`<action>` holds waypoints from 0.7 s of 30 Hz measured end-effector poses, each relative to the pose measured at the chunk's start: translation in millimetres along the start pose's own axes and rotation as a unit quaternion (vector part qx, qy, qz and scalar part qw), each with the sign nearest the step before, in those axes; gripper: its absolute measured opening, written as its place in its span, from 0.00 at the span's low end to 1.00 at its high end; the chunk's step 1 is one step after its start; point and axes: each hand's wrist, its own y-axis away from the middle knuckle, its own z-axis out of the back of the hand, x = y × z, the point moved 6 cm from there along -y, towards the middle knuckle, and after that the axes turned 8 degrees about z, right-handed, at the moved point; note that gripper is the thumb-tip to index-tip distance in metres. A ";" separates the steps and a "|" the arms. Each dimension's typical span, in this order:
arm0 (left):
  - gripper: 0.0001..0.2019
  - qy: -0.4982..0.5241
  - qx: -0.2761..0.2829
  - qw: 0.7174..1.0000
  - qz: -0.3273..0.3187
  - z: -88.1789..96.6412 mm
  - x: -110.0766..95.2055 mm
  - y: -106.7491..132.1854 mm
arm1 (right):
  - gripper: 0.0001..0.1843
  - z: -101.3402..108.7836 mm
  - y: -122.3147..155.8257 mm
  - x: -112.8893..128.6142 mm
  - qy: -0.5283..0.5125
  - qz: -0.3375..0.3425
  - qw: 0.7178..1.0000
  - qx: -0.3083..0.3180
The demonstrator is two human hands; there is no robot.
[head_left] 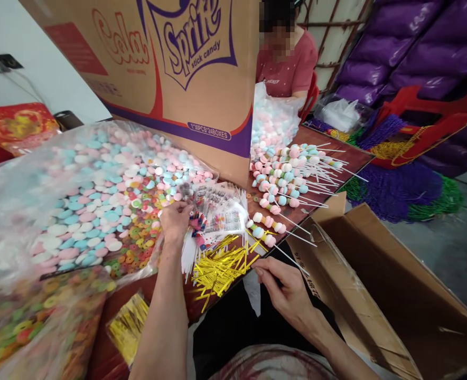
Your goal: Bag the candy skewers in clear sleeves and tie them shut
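Note:
My left hand [175,220] reaches over the table, thumb and fingers closed, at the edge of a big clear bag of pastel candies [99,211] and beside small printed clear bags [227,219]. What its fingertips hold, if anything, I cannot make out. My right hand [285,287] is closed in a pinch at the table's front edge, just right of a heap of yellow twist ties [220,269]. Whatever lies in that pinch is too small to tell. Beyond it lie several candy skewers [285,198] on white sticks. Green and orange ring gummies [142,232] spill near my left wrist.
A tall Sprite stick candy carton [186,105] stands at the back of the table. Behind it sits a person in a red shirt [297,63]. An open cardboard box [376,279] is at the right. Bundled yellow ties [129,324] and bagged ring gummies [39,322] lie front left.

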 end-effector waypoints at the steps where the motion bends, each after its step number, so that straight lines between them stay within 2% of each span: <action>1: 0.13 0.000 0.012 1.000 -0.005 -0.6 -0.3 0.6 | 0.09 -0.7 -0.5 -0.3 0.000 -0.004 1.000 0.003; 4: 0.14 -0.007 0.051 0.999 -0.017 -0.8 -1.5 2.8 | 0.09 -4.4 -2.5 -0.7 -0.002 -0.011 1.000 0.009; 7: 0.15 -0.019 0.066 0.998 -0.016 2.4 -3.6 4.4 | 0.09 -8.8 -5.2 0.0 -0.011 -0.011 1.000 0.014; 11: 0.06 -0.026 0.083 0.996 -0.013 2.7 -8.5 6.0 | 0.09 -13.8 -10.1 3.4 -0.019 -0.005 1.000 0.021; 14: 0.04 -0.038 0.071 0.997 -0.010 2.4 -11.5 6.8 | 0.10 -22.0 -11.1 7.8 -0.033 0.003 0.998 0.051; 16: 0.05 -0.046 0.058 0.997 -0.009 3.0 -12.5 8.0 | 0.10 -30.0 -8.2 11.1 -0.038 0.013 0.995 0.086; 21: 0.19 -0.053 0.049 0.997 -0.011 7.1 -13.1 12.8 | 0.10 -45.2 9.1 15.7 -0.031 0.036 0.980 0.194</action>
